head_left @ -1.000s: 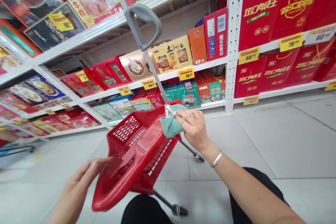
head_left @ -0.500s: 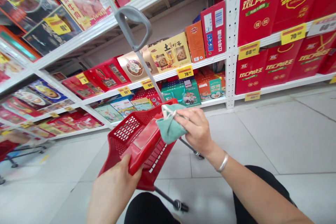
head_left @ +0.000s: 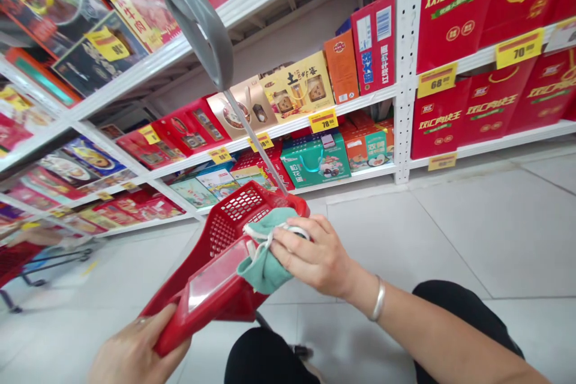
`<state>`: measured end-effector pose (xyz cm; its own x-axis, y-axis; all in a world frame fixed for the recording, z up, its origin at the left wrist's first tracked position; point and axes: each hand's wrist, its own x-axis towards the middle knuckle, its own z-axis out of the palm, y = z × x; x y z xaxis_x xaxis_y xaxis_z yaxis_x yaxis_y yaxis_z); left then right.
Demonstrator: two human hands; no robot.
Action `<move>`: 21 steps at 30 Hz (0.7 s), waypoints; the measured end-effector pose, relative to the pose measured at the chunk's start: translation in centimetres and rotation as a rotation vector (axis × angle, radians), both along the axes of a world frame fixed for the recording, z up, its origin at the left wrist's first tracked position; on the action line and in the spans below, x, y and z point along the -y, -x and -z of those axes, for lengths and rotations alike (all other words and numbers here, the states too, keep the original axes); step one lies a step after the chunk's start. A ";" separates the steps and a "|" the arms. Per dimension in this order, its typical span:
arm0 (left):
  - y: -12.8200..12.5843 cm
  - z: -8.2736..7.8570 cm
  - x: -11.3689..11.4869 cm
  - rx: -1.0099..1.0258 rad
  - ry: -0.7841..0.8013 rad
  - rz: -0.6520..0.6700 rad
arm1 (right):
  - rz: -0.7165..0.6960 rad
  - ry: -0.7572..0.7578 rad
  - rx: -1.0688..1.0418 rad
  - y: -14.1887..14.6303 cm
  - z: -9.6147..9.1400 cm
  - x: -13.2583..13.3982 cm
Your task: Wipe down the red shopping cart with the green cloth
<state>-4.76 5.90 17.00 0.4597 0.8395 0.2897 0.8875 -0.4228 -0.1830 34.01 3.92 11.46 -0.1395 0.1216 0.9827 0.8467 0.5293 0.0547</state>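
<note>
now left hand [head_left: 135,351] grips red basket [head_left: 173,312], right hand [head_left: 315,258] green cloth [head_left: 263,267]

The location was a retail shop, specifically a supermarket aisle. White perforated steel shelving [head_left: 405,72] ran along the aisle and carried rows of boxed gift packs [head_left: 454,12]. Yellow price tags [head_left: 518,48] were fixed to the shelf edges, with figures such as 70 and 78. Pale floor tiles [head_left: 495,234] covered the aisle, and a red wheeled shopping basket [head_left: 229,216] with a grey handle [head_left: 193,24] occupied the foreground.
</note>
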 end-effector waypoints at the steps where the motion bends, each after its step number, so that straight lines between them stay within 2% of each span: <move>1: 0.6 0.3 -0.1 0.026 -0.035 0.051 | -0.001 0.019 -0.019 -0.4 0.1 -0.1; 4: 1.3 0.7 0.0 0.072 -0.079 0.174 | -0.031 0.083 -0.084 -1.7 0.3 -0.4; 6: 0.7 0.4 0.3 0.091 -0.071 0.180 | -0.061 0.095 -0.117 -2.7 0.6 -0.8; 11: -2.5 -2.0 1.2 0.122 0.065 0.018 | -0.096 0.096 -0.164 -6.0 1.9 -2.5; 15: -4.3 -3.7 0.5 0.096 0.141 0.015 | 0.059 0.178 -0.328 -9.3 3.4 -3.9; 18: -4.0 -3.9 -0.7 0.047 0.120 -0.026 | 0.123 0.200 -0.451 -10.9 3.7 -4.0; 21: -2.4 -3.4 -1.6 0.115 0.056 -0.189 | 0.077 0.182 -0.496 -11.1 2.8 -2.9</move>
